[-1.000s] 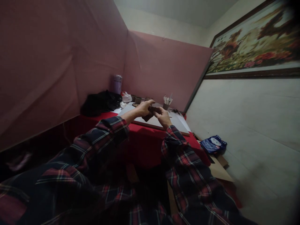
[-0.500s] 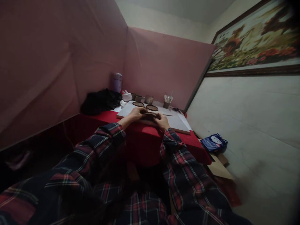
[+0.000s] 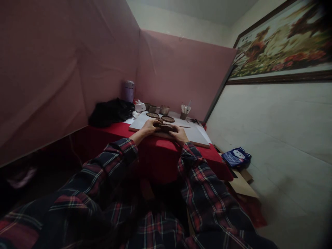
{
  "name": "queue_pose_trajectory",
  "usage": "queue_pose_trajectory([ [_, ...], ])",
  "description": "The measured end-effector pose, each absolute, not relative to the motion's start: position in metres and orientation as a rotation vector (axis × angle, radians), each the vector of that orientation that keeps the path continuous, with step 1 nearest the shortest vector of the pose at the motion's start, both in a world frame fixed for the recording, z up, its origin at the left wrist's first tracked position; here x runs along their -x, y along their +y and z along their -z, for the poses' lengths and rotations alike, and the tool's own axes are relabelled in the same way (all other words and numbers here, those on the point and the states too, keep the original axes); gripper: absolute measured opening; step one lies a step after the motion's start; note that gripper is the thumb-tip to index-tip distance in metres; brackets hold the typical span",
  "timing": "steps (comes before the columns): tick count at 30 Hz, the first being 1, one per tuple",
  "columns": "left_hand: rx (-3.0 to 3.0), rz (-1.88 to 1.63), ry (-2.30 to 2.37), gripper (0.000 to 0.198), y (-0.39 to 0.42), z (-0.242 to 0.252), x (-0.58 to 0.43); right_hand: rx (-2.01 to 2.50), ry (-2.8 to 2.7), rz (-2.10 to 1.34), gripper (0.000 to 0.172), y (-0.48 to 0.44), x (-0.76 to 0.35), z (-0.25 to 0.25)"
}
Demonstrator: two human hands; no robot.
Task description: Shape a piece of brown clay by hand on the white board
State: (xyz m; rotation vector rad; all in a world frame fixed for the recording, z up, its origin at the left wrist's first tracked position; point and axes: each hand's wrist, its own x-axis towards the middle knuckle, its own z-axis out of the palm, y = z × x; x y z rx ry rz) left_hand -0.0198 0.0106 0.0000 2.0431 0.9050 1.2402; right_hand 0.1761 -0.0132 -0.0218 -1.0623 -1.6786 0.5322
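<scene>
My left hand [image 3: 149,127] and my right hand [image 3: 180,134] hold a flat, dark brown piece of clay [image 3: 166,128] between them, over the near edge of a pale board [image 3: 198,137]. Fingers curl around its two sides, and part of the piece is hidden by them. Just beyond lie two round brown clay discs, one on the left [image 3: 153,114] and one on the right [image 3: 168,119]. A thin stick [image 3: 185,127] rests on the board to the right of the piece.
The board lies on a red-covered table [image 3: 114,129]. Behind it stand small cups [image 3: 153,109] and a tool holder [image 3: 184,115]. A black bag [image 3: 111,112] and a purple bottle [image 3: 129,91] are at the left. Beside the table's right side is a blue package [image 3: 236,157].
Both hands keep their grip on the clay piece in nearly the same place. Its angle appears to have shifted slightly, and the whole view has moved a little.
</scene>
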Motion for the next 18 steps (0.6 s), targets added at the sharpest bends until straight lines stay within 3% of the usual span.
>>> queue_pose_trajectory([
  [10, -2.098, -1.245, 0.979, 0.028, 0.011, 0.001, 0.013, 1.191, -1.591, -0.365, 0.019, -0.001, -0.173, 0.03],
  [18, -2.154, -1.169, 1.121, 0.024, 0.006, 0.0, 0.011, 1.258, -1.601, -0.349, 0.022, -0.001, -0.166, 0.033],
])
